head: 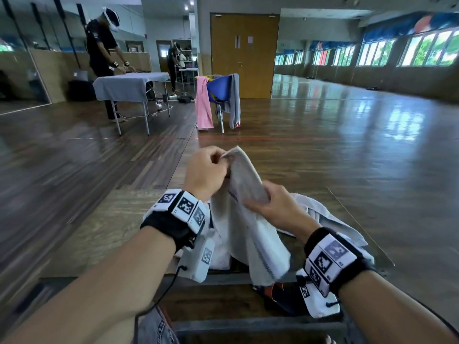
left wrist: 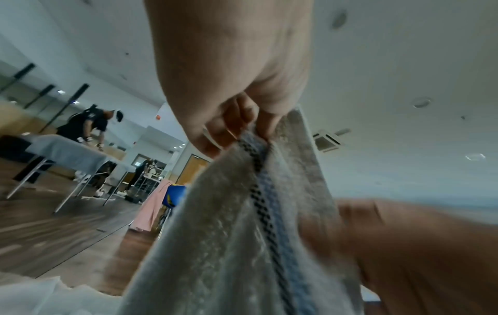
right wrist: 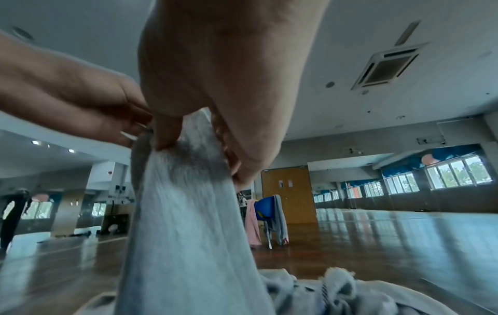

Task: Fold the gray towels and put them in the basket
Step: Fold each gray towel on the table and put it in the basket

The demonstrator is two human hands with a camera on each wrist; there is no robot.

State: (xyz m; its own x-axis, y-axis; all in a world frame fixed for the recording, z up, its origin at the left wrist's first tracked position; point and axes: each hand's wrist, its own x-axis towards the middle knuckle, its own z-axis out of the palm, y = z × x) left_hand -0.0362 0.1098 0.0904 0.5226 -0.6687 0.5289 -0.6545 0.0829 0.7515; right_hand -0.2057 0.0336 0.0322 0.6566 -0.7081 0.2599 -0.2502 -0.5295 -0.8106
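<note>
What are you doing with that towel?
A person is holding up a gray towel over a wooden table. The left hand pinches its top corner, and the right hand holds it a little lower down. The rest of the towel hangs down, not folded yet. More towels lie crumpled on the table behind the right hand. No basket shows in these pictures. Farther off, a blue chair has cloths draped over it.

I see gray towel (head: 244, 194): matt terry cloth, fuzzy nap, flat woven border band. Table (head: 119, 219): wood grain, dull. Floor (head: 347, 150): glossy wood boards. Chair (head: 219, 88): smooth blue plastic.
</note>
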